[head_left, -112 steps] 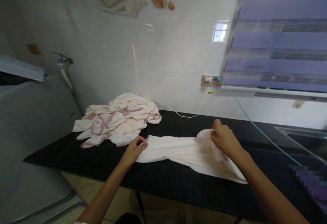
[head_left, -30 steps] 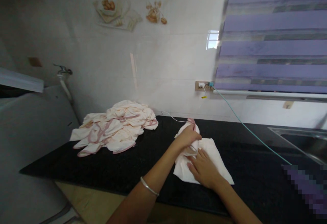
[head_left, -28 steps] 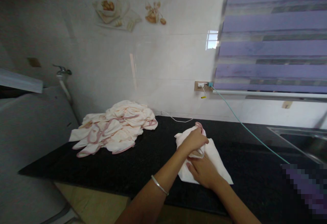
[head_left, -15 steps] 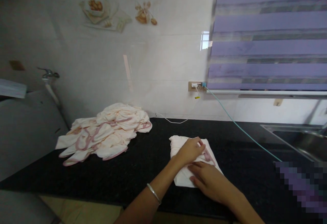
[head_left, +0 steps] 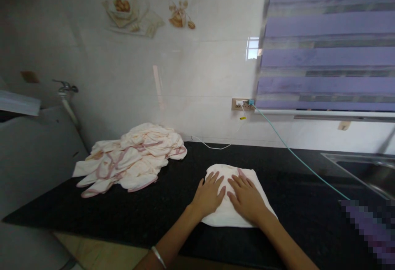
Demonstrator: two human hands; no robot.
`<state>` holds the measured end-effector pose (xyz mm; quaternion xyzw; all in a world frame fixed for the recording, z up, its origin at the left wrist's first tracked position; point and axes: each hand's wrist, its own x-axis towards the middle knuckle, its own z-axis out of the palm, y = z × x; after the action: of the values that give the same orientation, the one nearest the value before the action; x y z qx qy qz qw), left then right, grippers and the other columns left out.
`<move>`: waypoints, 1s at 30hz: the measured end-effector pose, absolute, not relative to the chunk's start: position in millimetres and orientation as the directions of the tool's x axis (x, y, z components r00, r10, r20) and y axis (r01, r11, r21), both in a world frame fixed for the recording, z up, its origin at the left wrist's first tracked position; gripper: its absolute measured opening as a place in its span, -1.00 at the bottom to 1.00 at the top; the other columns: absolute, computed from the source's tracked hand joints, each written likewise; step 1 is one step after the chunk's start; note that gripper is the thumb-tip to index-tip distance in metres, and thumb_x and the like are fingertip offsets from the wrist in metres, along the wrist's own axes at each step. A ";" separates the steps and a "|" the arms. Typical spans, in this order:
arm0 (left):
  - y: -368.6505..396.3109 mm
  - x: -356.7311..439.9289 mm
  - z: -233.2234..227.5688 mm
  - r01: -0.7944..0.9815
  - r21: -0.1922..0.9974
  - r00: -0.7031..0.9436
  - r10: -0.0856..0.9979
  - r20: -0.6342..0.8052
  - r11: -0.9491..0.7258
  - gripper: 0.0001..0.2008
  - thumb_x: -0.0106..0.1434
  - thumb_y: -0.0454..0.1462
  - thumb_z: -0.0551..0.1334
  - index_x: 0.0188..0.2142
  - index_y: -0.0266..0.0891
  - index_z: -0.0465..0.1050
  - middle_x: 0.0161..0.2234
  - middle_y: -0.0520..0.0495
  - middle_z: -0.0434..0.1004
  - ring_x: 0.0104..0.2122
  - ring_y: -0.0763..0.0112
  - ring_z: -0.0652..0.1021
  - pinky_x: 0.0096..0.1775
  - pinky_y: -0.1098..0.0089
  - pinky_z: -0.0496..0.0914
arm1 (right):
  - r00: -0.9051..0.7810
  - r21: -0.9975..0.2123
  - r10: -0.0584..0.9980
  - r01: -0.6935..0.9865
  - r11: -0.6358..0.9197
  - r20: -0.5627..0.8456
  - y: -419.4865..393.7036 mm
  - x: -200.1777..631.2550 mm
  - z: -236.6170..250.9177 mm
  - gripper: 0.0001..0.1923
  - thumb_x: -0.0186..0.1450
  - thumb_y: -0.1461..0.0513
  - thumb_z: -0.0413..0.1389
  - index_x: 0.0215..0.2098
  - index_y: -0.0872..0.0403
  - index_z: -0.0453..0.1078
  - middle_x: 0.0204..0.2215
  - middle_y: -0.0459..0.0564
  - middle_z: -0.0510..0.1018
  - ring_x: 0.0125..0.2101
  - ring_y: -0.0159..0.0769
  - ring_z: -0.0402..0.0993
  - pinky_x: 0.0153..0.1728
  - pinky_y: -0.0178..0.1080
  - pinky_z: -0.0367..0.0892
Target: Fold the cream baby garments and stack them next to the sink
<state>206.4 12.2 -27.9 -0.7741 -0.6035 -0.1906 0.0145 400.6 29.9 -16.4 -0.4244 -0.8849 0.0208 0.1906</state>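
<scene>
My left hand [head_left: 208, 196] and right hand [head_left: 247, 197] lie flat, fingers spread and gripping nothing, on the folded cloth [head_left: 234, 204] in the middle of the black surface [head_left: 138, 212], so this piece looks done, while the heap of unfolded cloths [head_left: 129, 159] at the left remains.

Both hands lie flat, side by side, on the folded cloth [head_left: 236, 196] on the counter [head_left: 123, 212]: left hand [head_left: 210, 194], right hand [head_left: 247, 196]. The cloth pile [head_left: 132, 159] sits left; the sink [head_left: 367, 171] far right.
</scene>
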 end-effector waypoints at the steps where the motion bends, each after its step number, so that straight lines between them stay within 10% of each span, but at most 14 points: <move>1: 9.6 201.5 -27.7 0.945 0.202 0.192 0.939 0.286 -0.255 -0.47 0.50 -0.07 -0.02 0.37 -0.14 0.28 0.43 -0.18 0.13 0.41 0.01 0.19 0.31 -0.12 0.23 | -0.545 -0.191 0.790 0.775 0.602 0.279 29.3 401.1 -20.2 -0.40 0.49 -0.02 -0.11 0.38 0.06 0.28 0.40 0.12 0.23 0.47 0.05 -0.16 0.38 0.20 -0.05; 7: -10.1 178.0 -16.3 0.937 0.240 0.206 0.957 0.205 -0.253 -0.29 0.44 0.12 0.04 0.42 -0.19 0.20 0.48 -0.23 -0.03 0.44 -0.14 0.07 0.36 -0.07 0.15 | -0.398 -0.172 0.897 0.886 0.431 0.194 16.3 417.1 -27.1 -0.18 0.42 -0.23 -0.16 0.48 0.01 0.11 0.52 -0.02 -0.23 0.46 0.19 -0.17 0.35 0.26 -0.04; 14: -13.8 163.1 -18.2 0.873 0.458 0.133 0.985 0.106 -0.167 0.03 0.24 0.26 0.22 0.48 -0.27 0.01 0.48 -0.37 -0.13 0.45 -0.07 0.02 0.39 0.03 0.08 | -0.302 -0.246 0.916 0.897 0.367 0.265 17.5 433.5 -41.8 -0.28 0.52 -0.04 -0.37 0.46 0.13 0.14 0.45 0.10 0.11 0.44 -0.01 -0.01 0.35 0.09 0.11; 18: -5.5 171.7 -17.5 0.801 0.588 -0.086 0.951 0.297 -0.111 -0.28 0.48 0.07 -0.02 0.47 -0.27 0.04 0.49 -0.23 -0.06 0.46 0.19 0.04 0.41 0.14 0.04 | -0.198 -0.255 0.890 0.912 0.320 0.410 20.3 423.0 -31.3 -0.33 0.51 0.00 -0.25 0.49 0.07 0.05 0.47 0.13 0.07 0.44 0.11 -0.06 0.31 0.22 0.12; 30: 12.6 184.0 -34.6 0.907 0.187 0.322 0.907 0.272 -0.378 -0.47 0.50 -0.16 -0.05 0.37 -0.23 0.26 0.42 -0.24 0.17 0.43 0.00 0.14 0.34 -0.13 0.17 | -0.526 -0.204 0.808 0.788 0.580 0.266 -14.9 380.8 -38.2 -0.23 0.45 -0.20 -0.14 0.50 -0.07 0.05 0.48 0.05 0.02 0.45 0.31 -0.22 0.36 0.36 -0.13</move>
<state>184.0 12.6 -34.6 -0.8131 -0.5575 -0.1672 -0.0001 380.8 -14.9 -38.2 -0.4571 -0.8730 0.0291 0.1678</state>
